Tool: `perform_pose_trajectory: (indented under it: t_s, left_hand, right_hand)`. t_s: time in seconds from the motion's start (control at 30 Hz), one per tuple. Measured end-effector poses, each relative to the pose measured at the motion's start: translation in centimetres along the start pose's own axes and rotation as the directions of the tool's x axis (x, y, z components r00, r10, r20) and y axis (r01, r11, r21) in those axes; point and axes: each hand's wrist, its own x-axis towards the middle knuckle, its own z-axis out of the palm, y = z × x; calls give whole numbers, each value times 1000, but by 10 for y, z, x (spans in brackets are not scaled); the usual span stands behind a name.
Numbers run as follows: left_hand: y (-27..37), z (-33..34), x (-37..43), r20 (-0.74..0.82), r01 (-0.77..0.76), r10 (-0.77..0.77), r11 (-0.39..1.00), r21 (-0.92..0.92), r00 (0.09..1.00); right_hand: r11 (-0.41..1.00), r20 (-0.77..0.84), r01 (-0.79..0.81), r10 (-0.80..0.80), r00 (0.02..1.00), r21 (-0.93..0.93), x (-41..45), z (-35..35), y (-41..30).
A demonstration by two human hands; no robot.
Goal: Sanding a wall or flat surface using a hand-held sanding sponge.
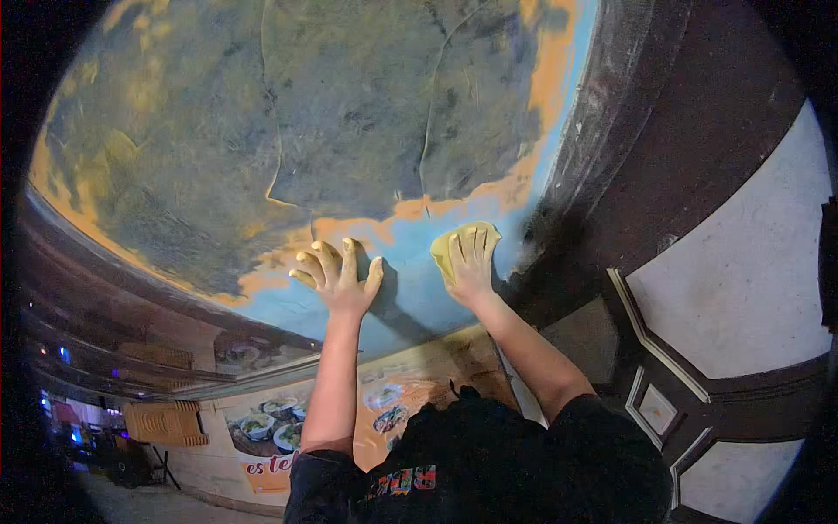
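Observation:
My right hand (473,265) lies flat over a yellow sheet (445,257), a cloth or thin pad, which rests against the blue band of a large painted panel (366,144). Its fingers are extended together across the sheet. To the left, my left hand (337,278) has its fingers spread, with nothing in it; yellowish residue coats the fingertips. It is over the blue band near the orange edge, casting a shadow; whether it touches is unclear. The panel shows a mottled grey-green middle with thin raised lines, an irregular orange border and blue paint nearest me.
A dark rim (589,131) runs along the panel's right side. Beyond it are pale panels (733,275) with dark, moulded frames. At lower left, a banner (268,432) carries food pictures and writing, beside a brown slatted object (163,422). Small coloured lights glow farther back.

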Motion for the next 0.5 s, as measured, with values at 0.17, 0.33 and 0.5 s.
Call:
perform_pose_trajectory:
  t_s: [0.17,0.33,0.5]
  left_hand:
    - [-25,-11,-12,74,-18,20,1000,-24,997]
    - [-63,-29,1,-50,18,-17,1000,18,999]
    - [-105,-38,-11,-76,-1,5,999,45,997]
  right_hand:
    - [998,-310,39,-24,950,41,64,-37,-36]
    - [993,-205,13,11,979,115,44,-13,-30]
    - [990,-237,143,-139,961,-3,18,8,-34]
